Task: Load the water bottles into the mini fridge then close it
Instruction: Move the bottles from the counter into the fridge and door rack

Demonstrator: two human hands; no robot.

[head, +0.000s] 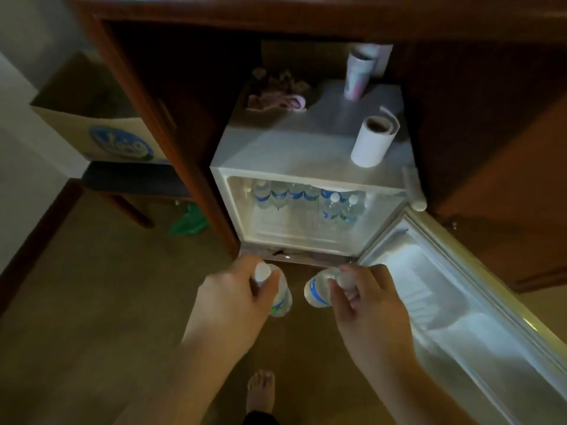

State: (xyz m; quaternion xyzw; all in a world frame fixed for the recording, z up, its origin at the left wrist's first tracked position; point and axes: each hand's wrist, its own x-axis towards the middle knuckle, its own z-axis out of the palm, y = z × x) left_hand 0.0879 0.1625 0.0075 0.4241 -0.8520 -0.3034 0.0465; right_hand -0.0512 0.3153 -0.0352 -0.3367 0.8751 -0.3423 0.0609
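Note:
The white mini fridge (310,148) stands inside a wooden cabinet, its door (460,302) swung open to the right. Several clear water bottles with blue labels (285,194) line the back of its shelf, and two more (340,210) stand at the right. My left hand (233,296) grips a water bottle (280,302) by its white-capped neck, just below the fridge front. My right hand (365,296) pinches the neck of a second bottle (317,291), which hangs tilted to the left. Both bottles are outside the fridge, above the floor.
On the fridge top stand a paper roll (372,142), stacked cups (357,75) and a pink cloth (276,101). The dark wooden cabinet (171,118) frames the fridge. A cardboard box (104,133) sits on a stool at the left. My bare foot (260,391) is on the brown floor.

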